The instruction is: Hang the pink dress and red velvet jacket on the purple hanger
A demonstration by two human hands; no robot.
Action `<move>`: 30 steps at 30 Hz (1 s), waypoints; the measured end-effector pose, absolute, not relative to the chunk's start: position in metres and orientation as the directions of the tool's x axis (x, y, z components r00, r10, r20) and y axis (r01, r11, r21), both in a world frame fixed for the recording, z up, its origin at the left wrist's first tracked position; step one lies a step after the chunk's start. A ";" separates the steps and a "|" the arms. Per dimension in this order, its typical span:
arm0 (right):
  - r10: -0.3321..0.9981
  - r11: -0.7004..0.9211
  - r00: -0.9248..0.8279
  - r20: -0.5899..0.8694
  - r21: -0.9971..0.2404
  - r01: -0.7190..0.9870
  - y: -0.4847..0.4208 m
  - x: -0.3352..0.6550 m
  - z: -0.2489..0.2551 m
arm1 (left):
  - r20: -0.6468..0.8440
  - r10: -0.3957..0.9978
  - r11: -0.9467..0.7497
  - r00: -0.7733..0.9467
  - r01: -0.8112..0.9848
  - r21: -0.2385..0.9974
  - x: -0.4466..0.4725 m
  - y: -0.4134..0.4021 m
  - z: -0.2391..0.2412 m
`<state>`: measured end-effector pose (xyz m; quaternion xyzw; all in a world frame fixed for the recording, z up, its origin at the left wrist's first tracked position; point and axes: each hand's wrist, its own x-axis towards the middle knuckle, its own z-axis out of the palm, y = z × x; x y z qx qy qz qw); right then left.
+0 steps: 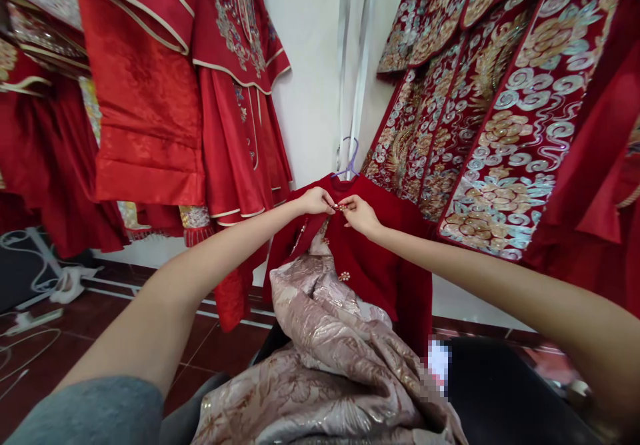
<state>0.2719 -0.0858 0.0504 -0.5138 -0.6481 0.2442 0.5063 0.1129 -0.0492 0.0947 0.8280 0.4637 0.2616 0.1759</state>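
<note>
A red cardigan (370, 258) hangs on a purple hanger (352, 158) in front of me. My left hand (318, 200) is closed in a pinch on its front edge, just below the neckline. Opposite it, my right hand (361, 216) pinches the other front edge by a jewelled button (341, 208), and the fingertips of both hands almost meet. A flower-shaped button (344, 276) shows lower on the right front panel. Below that the front parts over a shiny pinkish dress (330, 312), which spreads toward me in folds.
Red garments with pale trim (235, 98) hang at the left. Embroidered red panels (505, 132) hang at the right. A white metal stand (356, 65) rises behind the hanger. Cables and a power strip (34, 320) lie on the tiled floor at lower left. A black surface (500, 385) is at lower right.
</note>
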 end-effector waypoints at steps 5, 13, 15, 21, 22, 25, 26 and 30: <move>0.910 0.351 0.065 0.410 -0.844 0.407 -0.083 0.269 0.047 | 0.277 0.849 -0.527 0.450 0.678 0.513 0.119 -0.044 0.092; 0.893 0.359 0.096 0.440 -0.824 0.439 -0.074 0.270 0.042 | 0.344 0.796 -0.604 0.498 0.690 0.399 0.122 -0.044 0.087; 0.881 0.381 0.081 0.466 -0.800 0.462 -0.070 0.272 0.040 | 0.365 0.759 -0.646 0.539 0.693 0.320 0.121 -0.044 0.087; 0.832 0.498 -0.050 0.553 -0.704 0.505 -0.062 0.284 0.038 | 0.416 0.666 -0.718 0.619 0.683 0.133 0.119 -0.041 0.084; 0.827 0.512 -0.071 0.558 -0.695 0.505 -0.060 0.286 0.038 | 0.418 0.661 -0.719 0.623 0.684 0.119 0.120 -0.040 0.083; 0.815 0.543 -0.123 0.566 -0.673 0.502 -0.055 0.291 0.041 | 0.437 0.649 -0.715 0.623 0.696 0.069 0.122 -0.040 0.081; 0.810 0.553 -0.137 0.570 -0.664 0.503 -0.053 0.292 0.042 | 0.445 0.644 -0.714 0.622 0.698 0.057 0.123 -0.040 0.080; 0.781 0.590 -0.179 0.599 -0.612 0.527 -0.045 0.297 0.044 | 0.451 0.648 -0.709 0.614 0.703 0.061 0.127 -0.040 0.079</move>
